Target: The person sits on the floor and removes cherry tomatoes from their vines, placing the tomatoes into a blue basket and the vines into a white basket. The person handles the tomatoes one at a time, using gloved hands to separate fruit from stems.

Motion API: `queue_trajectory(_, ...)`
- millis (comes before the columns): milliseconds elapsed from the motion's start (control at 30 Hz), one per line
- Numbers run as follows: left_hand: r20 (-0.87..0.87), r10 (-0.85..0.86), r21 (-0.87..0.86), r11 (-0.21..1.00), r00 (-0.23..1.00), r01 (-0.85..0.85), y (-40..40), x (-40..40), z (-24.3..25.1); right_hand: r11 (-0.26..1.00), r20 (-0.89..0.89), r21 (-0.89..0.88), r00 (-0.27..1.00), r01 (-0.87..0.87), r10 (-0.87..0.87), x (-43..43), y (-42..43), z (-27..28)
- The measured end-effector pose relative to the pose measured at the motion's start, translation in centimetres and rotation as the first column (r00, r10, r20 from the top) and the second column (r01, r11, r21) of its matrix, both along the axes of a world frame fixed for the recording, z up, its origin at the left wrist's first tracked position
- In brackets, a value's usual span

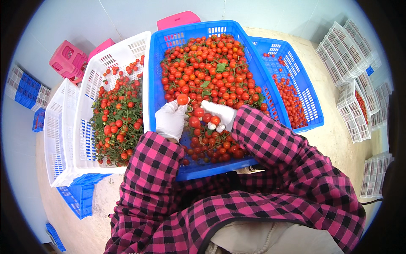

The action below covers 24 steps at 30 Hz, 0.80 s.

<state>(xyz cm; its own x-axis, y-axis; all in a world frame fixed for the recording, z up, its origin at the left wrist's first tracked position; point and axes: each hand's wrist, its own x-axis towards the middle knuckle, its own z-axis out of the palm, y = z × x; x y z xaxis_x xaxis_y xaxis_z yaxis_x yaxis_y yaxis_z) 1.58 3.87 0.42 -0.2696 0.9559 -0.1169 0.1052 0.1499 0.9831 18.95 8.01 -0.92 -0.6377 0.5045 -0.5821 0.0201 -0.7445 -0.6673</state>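
Over a blue plastic crate (269, 98) heaped with cherry tomatoes (203, 63), both of my hands wear white gloves. My left hand (171, 119) pinches one red cherry tomato (182, 99) between thumb and fingers. Close on its right, my right hand (222, 113) holds a small cluster of cherry tomatoes (206, 117), some resting against its fingers. A green stem shows between the two hands. Below them lie more tomatoes on stems (219, 147), at the crate's near end, where part of the blue bottom shows. Green leaves are mixed into the heap.
To the left, a white crate (84, 127) holds tomatoes with many green stems. Loose tomatoes lie in another blue crate (309, 104) at the right. Pink plastic stools (68, 58) stand by the wall. Stacked white crates (342, 54) are at the far right.
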Motion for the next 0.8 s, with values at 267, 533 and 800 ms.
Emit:
queue_trajectory(267,0.252,0.011,0.074,0.997,0.968,-0.031,0.5,-1.0,0.1,0.970,-0.140,0.244,0.990,0.014,0.020,0.1,-0.3,-0.5)
queue_trajectory(533,0.300,0.031,0.198,0.976,0.953,-0.094,0.1,-2.0,2.2,0.938,-0.251,0.333,0.950,-0.095,0.185,0.4,-0.8,0.7)
queue_trajectory(800,0.491,-0.176,0.201,0.976,0.853,0.086,-1.6,2.3,2.2,0.976,-0.383,-0.141,0.918,-0.163,0.098,-0.5,-1.7,-0.4)
